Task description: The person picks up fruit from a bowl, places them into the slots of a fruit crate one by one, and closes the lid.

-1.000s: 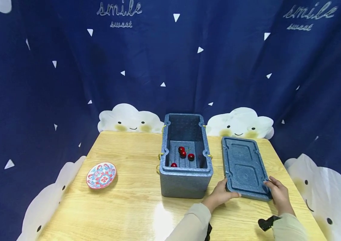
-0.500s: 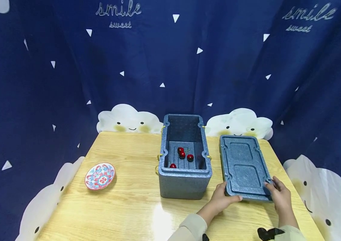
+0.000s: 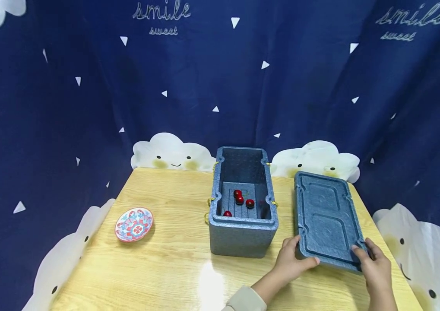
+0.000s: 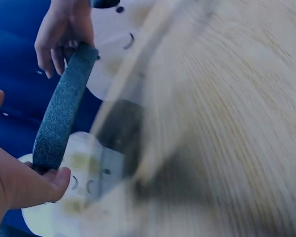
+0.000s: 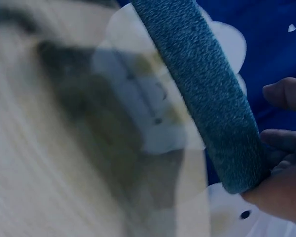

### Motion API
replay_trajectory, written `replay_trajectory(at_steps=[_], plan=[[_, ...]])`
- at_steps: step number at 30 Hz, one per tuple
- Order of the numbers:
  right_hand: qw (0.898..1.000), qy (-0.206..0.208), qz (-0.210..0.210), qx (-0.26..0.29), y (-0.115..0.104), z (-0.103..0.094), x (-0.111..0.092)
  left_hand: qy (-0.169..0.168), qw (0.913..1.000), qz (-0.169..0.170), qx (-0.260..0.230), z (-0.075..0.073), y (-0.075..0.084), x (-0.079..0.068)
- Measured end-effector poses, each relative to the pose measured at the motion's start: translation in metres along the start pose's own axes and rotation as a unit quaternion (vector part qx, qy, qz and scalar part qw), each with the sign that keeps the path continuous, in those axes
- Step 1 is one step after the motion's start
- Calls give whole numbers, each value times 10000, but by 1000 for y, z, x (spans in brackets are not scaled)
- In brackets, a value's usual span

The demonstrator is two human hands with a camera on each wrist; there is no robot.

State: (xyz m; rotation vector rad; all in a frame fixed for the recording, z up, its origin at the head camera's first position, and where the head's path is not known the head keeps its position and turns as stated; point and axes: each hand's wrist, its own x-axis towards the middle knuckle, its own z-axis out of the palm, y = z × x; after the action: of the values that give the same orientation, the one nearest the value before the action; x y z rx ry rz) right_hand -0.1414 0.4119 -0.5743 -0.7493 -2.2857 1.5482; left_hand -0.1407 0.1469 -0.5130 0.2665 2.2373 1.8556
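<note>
A blue-grey foam box lid (image 3: 326, 216) with two recessed panels is held at its near end by both hands. My left hand (image 3: 289, 262) grips its near left corner, the thumb along the front edge. At the near right corner my right hand (image 3: 377, 270) grips it, thumb on top and fingers along the side. Both wrist views show the lid's edge (image 4: 64, 108) raised over the table, with a shadow below. Left of it stands the matching foam box (image 3: 243, 237), its top uncovered. Several red cherries (image 3: 239, 199) lie on its floor.
A round plate (image 3: 134, 224) with a red and blue pattern lies at the left of the wooden table (image 3: 173, 259). Yellow cord loops (image 3: 212, 200) hang at the box's sides. A dark blue curtain (image 3: 188, 69) with white clouds surrounds the table.
The lid has come up from the table and a little to the right, looking larger, with both hands still gripping it. The head view has shifted slightly. Box, cherries and plate stay put.
</note>
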Motion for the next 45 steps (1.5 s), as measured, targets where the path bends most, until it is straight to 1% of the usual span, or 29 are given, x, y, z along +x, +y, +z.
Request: replay_trajectory(at_steps=[2,4,5,7,8,11,13,15,17,19,22,27,32,37,40,45], plan=[[9999,40,8,-112,1,-4,-1,45,9999,65,143,0,5,-6],[9999,-49,141,-44,-3,-7,-5,75,9995,105,275,0,10,-11],[9999,-26,127,-77,-1,-9,-5,98,9993,124,324,0,13,-14],[9999,-45,146,-57,-6,-11,-10,133,9992,167,340,-1,19,-19],[9996,15,235,-136,-8,-11,-13,154,9991,191,349,-3,22,-21],[9991,109,359,-206,-29,-10,-29,243,9974,428,533,-7,32,-27],[9987,89,491,-107,-55,-9,-46,315,9946,643,751,-10,39,-31],[9984,156,523,-111,-79,-10,-63,385,9913,830,949,-11,45,-35],[9981,200,563,-124,-100,-12,-75,420,9897,906,1026,-13,50,-38],[9979,287,559,-166,-116,-14,-84,406,9903,923,960,-14,55,-40],[9981,394,445,-169,-132,-17,-89,337,9924,894,777,-16,62,-42],[9981,523,269,-161,-147,-19,-92,276,9948,812,552,-24,75,-43],[9978,512,90,-409,-162,-20,-94,136,9966,747,309,-36,86,-45],[9970,408,-83,-655,-177,-21,-97,31,9978,643,143,-50,95,-46],[9962,388,-173,-754,-186,-17,-99,-72,9984,563,19,-60,101,-47],[9980,248,-271,-523,-201,-4,-101,-229,9983,443,-302,-82,109,-47]])
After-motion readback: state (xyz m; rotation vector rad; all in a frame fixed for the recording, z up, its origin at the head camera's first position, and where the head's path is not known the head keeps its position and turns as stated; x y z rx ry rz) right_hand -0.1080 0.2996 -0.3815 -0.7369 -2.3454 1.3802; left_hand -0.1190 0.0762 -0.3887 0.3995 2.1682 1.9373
